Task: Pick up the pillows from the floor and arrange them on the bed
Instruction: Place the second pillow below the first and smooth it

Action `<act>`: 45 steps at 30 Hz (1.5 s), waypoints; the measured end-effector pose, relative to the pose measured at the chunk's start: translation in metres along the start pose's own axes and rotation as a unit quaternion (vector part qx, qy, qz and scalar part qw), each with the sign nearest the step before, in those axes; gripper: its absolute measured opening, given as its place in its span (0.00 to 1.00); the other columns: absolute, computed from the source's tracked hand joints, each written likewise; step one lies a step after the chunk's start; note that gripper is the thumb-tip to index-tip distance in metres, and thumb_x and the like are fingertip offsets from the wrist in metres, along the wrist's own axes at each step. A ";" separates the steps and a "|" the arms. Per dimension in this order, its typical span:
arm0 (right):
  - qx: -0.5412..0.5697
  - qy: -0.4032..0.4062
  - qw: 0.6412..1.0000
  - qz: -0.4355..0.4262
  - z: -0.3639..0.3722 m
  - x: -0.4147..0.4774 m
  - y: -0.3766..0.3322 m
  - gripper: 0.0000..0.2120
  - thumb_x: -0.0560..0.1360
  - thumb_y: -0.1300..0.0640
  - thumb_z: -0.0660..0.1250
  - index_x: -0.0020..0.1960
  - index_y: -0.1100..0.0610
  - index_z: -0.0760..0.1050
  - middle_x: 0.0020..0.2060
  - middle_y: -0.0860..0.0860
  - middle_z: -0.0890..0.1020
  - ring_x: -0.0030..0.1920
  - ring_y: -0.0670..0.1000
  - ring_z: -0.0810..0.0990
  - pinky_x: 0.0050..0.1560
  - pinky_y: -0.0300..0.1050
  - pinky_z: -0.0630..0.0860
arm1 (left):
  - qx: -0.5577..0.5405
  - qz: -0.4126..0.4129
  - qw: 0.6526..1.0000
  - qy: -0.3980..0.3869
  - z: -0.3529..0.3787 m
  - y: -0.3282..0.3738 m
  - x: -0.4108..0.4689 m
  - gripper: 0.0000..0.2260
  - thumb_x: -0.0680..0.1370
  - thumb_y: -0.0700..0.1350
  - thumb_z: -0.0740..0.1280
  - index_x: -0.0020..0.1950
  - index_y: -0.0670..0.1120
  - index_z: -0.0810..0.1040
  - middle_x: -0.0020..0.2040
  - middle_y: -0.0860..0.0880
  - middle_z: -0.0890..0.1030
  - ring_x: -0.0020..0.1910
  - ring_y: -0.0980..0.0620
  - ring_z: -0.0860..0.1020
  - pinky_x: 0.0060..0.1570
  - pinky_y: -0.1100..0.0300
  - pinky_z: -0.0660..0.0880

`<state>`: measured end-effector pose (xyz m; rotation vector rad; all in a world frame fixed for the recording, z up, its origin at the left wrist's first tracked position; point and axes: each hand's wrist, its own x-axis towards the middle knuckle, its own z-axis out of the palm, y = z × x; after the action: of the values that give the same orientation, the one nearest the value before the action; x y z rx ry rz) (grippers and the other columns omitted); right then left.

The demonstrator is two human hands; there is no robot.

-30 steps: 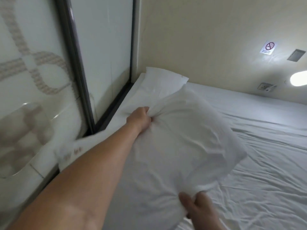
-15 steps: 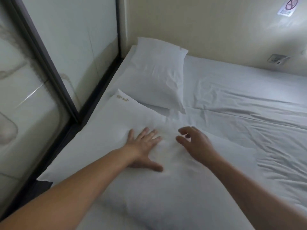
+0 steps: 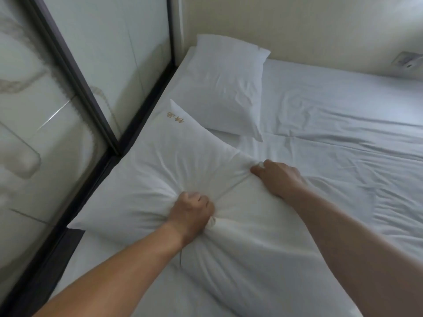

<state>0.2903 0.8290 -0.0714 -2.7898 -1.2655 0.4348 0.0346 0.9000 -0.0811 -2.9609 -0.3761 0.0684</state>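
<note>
A white pillow (image 3: 160,170) with gold embroidery near its far corner lies flat on the bed (image 3: 343,138), along the left edge. My left hand (image 3: 191,212) is clenched into its middle, bunching the cover. My right hand (image 3: 278,177) grips the pillow's right edge, with cloth pinched between the fingers. A second white pillow (image 3: 225,85) lies further back in the corner by the wall, its near corner just beyond the first pillow.
Glass panels with a dark frame (image 3: 91,104) run close along the bed's left side. A cream wall (image 3: 297,26) bounds the far side, with a wall socket (image 3: 407,61) at the upper right. Wrinkled white sheet covers the bed to the right.
The pillow went from held in the air to lying on the bed. My hands, open and flat on it half a second ago, have closed into its fabric.
</note>
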 end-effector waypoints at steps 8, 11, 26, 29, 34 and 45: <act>0.045 0.105 0.993 -0.012 -0.064 -0.042 -0.002 0.14 0.75 0.37 0.51 0.44 0.46 0.68 0.52 0.56 0.81 0.53 0.59 0.79 0.43 0.50 0.64 | 0.163 0.035 0.974 0.152 -0.073 -0.061 0.019 0.05 0.57 0.37 0.67 0.25 0.47 0.77 0.23 0.50 0.76 0.23 0.49 0.75 0.28 0.63 0.69; 0.081 0.129 0.988 0.029 -0.070 -0.063 0.002 0.15 0.74 0.38 0.52 0.44 0.47 0.71 0.53 0.56 0.81 0.55 0.59 0.79 0.44 0.50 0.66 | 0.232 0.006 0.955 0.185 -0.111 -0.082 0.037 0.08 0.66 0.37 0.64 0.29 0.48 0.78 0.28 0.49 0.78 0.30 0.47 0.78 0.31 0.59 0.71; 0.222 -0.105 0.951 0.189 0.013 -0.111 0.018 0.25 0.74 0.41 0.59 0.53 0.62 0.76 0.45 0.62 0.82 0.43 0.62 0.84 0.36 0.46 0.74 | -0.445 -0.465 0.756 -0.117 -0.014 -0.077 -0.040 0.43 0.70 0.65 0.66 0.76 0.44 0.55 0.74 0.39 0.63 0.71 0.37 0.66 0.68 0.47 0.65; 0.257 -0.080 0.939 0.213 0.016 -0.093 0.018 0.31 0.73 0.36 0.59 0.60 0.62 0.73 0.51 0.61 0.80 0.47 0.60 0.77 0.43 0.49 0.72 | -0.531 -0.447 0.716 -0.081 -0.002 -0.087 -0.031 0.44 0.70 0.64 0.68 0.77 0.46 0.52 0.75 0.42 0.63 0.71 0.40 0.66 0.67 0.48 0.65; 0.368 -0.047 0.888 0.272 0.040 -0.068 0.012 0.44 0.70 0.32 0.62 0.74 0.61 0.60 0.69 0.60 0.70 0.66 0.63 0.71 0.62 0.57 0.71 | -0.547 -0.452 0.698 -0.100 0.017 -0.086 -0.011 0.49 0.67 0.69 0.67 0.78 0.51 0.47 0.76 0.42 0.61 0.71 0.38 0.65 0.68 0.46 0.64; 0.432 0.007 0.853 0.291 0.054 -0.063 0.004 0.41 0.59 0.29 0.69 0.59 0.59 0.75 0.42 0.53 0.80 0.43 0.58 0.79 0.51 0.52 0.76 | -0.496 -0.466 0.725 -0.103 0.034 -0.074 -0.029 0.37 0.72 0.68 0.60 0.73 0.47 0.55 0.65 0.41 0.74 0.59 0.40 0.75 0.58 0.49 0.72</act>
<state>0.2391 0.7762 -0.1088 -2.2535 -0.0657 0.7629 -0.0135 0.9684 -0.1021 -3.1237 -2.5678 0.0901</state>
